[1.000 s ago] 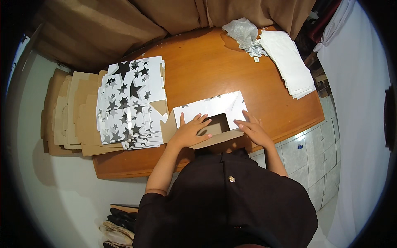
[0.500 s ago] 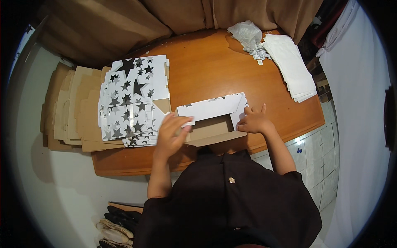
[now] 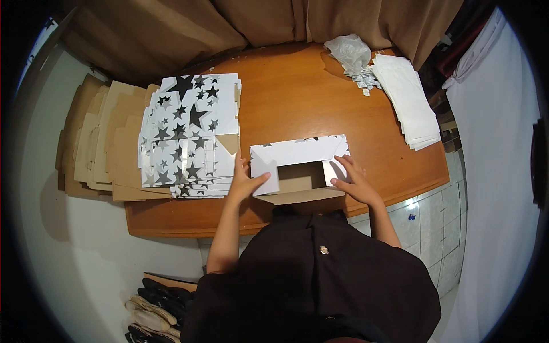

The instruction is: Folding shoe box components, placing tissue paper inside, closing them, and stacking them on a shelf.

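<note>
A partly folded cardboard box [image 3: 297, 151], white with dark stars outside and plain brown within, lies at the table's front edge with its top open. At its left end, my left hand [image 3: 245, 184] has its thumb over a white end flap and its fingers along the outer side. My right hand [image 3: 357, 184] grips the right end flap, thumb low and fingers higher up. The fingers partly cover that flap. Beside my left hand lies a stack of flat star-printed box blanks [image 3: 191, 131].
Plain brown cardboard sheets [image 3: 127, 146] extend past the table's left edge. Toward the far right are a clear plastic bag [image 3: 350, 51], small packets [image 3: 366, 80] and a pile of white sheets [image 3: 406, 100]. Brown curtain [image 3: 263, 23] hangs behind the wooden table [image 3: 286, 94]. Shoes [image 3: 154, 311] lie lower left.
The left end flap now stands broad and flat under my left thumb, where my fingers pinched its edge before. My right hand has shifted from pointing fingers to gripping the right end.
</note>
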{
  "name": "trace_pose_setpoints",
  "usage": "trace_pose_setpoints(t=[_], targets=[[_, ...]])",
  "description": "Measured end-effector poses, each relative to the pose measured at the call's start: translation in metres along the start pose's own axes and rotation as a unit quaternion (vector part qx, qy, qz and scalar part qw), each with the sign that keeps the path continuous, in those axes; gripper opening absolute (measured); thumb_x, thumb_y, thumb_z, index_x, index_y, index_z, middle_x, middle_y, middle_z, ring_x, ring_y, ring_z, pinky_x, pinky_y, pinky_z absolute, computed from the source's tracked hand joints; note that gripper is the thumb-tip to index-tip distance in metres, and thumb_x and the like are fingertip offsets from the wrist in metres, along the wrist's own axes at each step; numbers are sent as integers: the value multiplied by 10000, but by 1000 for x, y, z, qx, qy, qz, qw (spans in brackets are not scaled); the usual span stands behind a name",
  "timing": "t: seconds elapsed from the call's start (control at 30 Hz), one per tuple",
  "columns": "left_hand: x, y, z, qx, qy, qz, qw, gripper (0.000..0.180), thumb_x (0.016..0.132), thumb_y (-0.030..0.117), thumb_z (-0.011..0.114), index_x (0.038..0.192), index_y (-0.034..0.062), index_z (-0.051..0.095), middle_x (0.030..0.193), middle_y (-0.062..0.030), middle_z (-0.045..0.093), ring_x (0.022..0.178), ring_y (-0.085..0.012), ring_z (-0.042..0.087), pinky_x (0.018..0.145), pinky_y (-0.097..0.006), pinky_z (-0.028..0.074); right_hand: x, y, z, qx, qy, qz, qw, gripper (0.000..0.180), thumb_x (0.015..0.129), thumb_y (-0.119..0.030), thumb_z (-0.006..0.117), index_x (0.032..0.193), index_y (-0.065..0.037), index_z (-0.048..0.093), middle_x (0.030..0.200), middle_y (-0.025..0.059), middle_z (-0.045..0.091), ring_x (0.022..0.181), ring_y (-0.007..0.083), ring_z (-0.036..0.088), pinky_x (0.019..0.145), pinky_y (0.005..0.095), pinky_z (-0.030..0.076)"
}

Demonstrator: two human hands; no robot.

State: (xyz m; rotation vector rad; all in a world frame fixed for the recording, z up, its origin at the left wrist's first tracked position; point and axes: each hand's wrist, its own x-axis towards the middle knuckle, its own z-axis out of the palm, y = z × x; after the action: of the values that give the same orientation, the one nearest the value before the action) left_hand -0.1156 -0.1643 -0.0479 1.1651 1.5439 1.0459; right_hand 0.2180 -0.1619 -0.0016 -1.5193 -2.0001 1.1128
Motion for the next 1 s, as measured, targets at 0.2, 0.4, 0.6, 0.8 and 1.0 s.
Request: trace_pose_setpoints(t=[0.2, 0.4, 0.6, 0.8, 1.0], targets=[[9, -12, 17, 133, -26, 7, 991, 1107, 590, 127, 805, 1406, -39, 76, 1331, -226, 379, 1233, -307, 393, 1017, -338, 338, -8, 3, 5, 122, -7, -25, 992, 664, 823, -499, 558, 1350, -131, 394, 1424, 241, 227, 1325, 389, 210, 1065, 480, 158], [8, -19, 14, 102, -44, 23, 994, 1076, 696, 282, 768, 1421, -5, 27, 1415, -245, 255, 1301, -322, 304, 1049, -374, 284, -14, 14, 22, 99, 133, -94, 982, 720, 772, -419, 658, 1347, -102, 363, 1398, 252, 235, 1300, 417, 234, 1053, 466, 219], [3, -28, 12, -80, -53, -36, 995, 1087, 729, 336, 746, 1426, -9, -14, 1432, -244, 224, 1313, -310, 285, 1056, -358, 260, 1, 22, 54, 56, 276, -18, 959, 677, 751, -309, 693, 1312, -77, 394, 1351, 271, 310, 1214, 424, 368, 984, 435, 344], [-8, -17, 27, 50, 3, -10, 999, 1108, 670, 188, 770, 1417, -30, -19, 1407, -259, 263, 1287, -315, 327, 1038, -355, 300, 0, 0, 49, -46, 235, 39, 970, 348, 720, -291, 680, 1032, -137, 674, 1311, 285, 376, 1193, 402, 415, 947, 406, 394], [-7, -16, 28, 79, 15, -3, 997, 1076, 652, 162, 773, 1420, -22, 42, 1411, -238, 268, 1291, -304, 316, 1046, -343, 286, 4, 3, 50, -110, 230, 47, 966, 256, 709, -282, 673, 914, -140, 729, 1317, 291, 369, 1178, 399, 435, 928, 409, 410]])
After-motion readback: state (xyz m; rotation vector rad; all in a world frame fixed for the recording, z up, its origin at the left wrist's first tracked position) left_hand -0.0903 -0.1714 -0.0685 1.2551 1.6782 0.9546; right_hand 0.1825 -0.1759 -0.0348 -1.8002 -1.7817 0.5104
